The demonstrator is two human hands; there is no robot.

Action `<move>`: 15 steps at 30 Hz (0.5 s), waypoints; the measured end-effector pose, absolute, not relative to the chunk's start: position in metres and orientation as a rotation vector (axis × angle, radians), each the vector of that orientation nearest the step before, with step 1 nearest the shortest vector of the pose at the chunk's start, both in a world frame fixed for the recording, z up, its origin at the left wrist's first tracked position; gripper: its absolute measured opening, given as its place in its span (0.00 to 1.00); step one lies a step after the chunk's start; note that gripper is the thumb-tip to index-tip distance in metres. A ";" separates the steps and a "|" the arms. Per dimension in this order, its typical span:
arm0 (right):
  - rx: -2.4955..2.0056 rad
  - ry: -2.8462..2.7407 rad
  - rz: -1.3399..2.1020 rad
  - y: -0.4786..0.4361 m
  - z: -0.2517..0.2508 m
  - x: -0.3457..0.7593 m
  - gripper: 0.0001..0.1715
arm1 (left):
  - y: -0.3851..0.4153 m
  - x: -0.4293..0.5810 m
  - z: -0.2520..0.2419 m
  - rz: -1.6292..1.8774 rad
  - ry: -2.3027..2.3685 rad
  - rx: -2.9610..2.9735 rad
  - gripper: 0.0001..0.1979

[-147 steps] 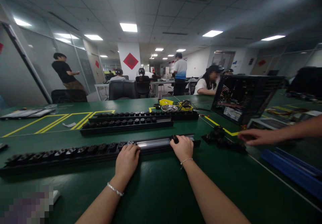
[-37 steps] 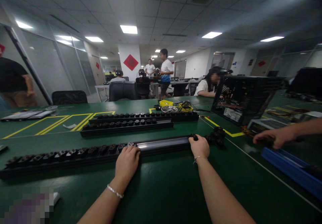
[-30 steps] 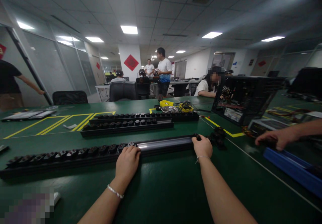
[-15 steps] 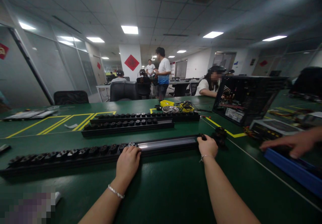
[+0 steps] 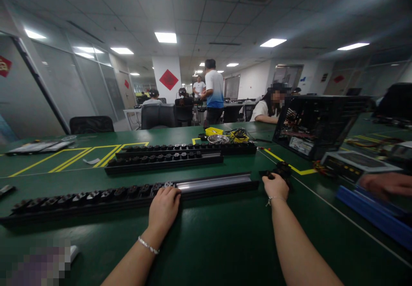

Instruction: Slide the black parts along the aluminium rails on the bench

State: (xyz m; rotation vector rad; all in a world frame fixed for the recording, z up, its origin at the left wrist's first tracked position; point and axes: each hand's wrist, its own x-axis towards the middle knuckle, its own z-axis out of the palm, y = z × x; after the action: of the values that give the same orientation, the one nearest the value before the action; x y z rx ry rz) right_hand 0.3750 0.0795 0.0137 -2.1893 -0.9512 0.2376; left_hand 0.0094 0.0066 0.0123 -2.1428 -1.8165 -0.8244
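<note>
Since the earlier frame, the right hand [image 5: 276,186] has been carried off the long black channel-shaped rail [image 5: 125,203]. Rail laid across green tabletop [image 5: 206,243]; probably stiff, best gripped by side walls. Left hand [image 5: 163,202] curled over it (hold hidden, cannot be told). Past rail's right end, small black part [image 5: 269,176], likely light, pinched between right fingers.
</note>
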 end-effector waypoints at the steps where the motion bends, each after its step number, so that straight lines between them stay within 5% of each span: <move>1: -2.203 -0.965 0.228 0.081 0.012 0.376 0.28 | 0.007 0.009 0.012 -0.831 -1.819 -2.145 0.10; 15: -2.017 -1.183 -0.300 0.083 0.008 0.367 0.22 | 0.006 0.012 0.014 -0.936 -1.937 -1.975 0.06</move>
State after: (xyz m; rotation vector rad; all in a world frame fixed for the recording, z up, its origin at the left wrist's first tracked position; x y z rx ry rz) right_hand 0.3666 0.0834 0.0081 -2.0172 -1.1834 -0.2996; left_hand 0.0120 0.0058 0.0139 -1.9747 -1.9374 -0.9355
